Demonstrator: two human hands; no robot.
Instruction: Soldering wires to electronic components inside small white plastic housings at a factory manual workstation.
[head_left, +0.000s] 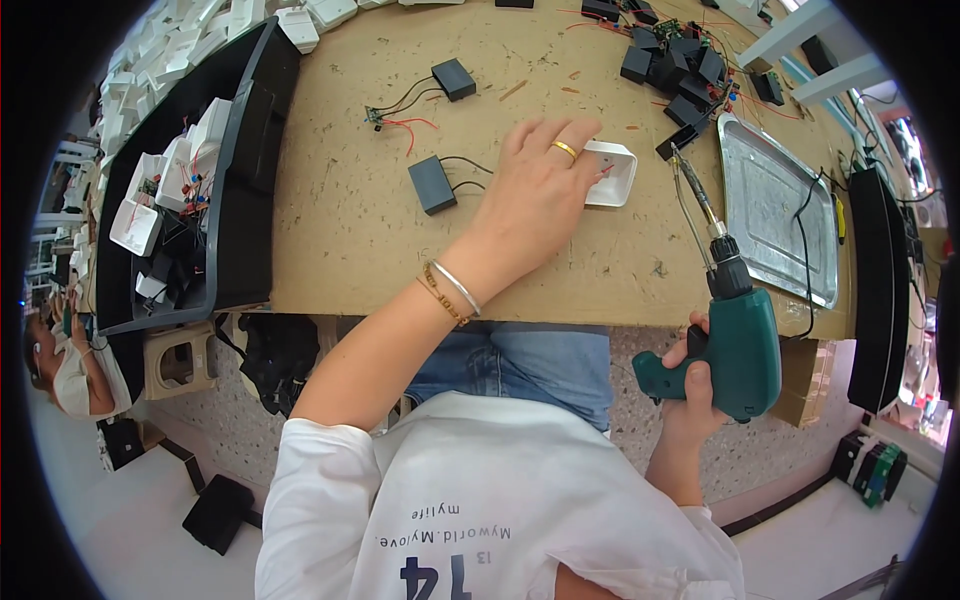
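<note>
My left hand is over the cardboard-covered table, with its fingers curled around a small white plastic housing. A bit of red wire shows inside the housing, and the hand hides its left part. Off the table's front edge, my right hand grips a green soldering gun by its handle. Its metal tip, with a thin feed tube beside it, points up toward the far side. Left of my left hand lies a black box-shaped part with black wires. Farther away, another black box is wired to a small circuit board with red wires.
A pile of black boxes and circuit boards lies at the far right. A metal tray is below it, with a black cable across. At left stands a black bin holding white housings and wired parts. A person sits farther left.
</note>
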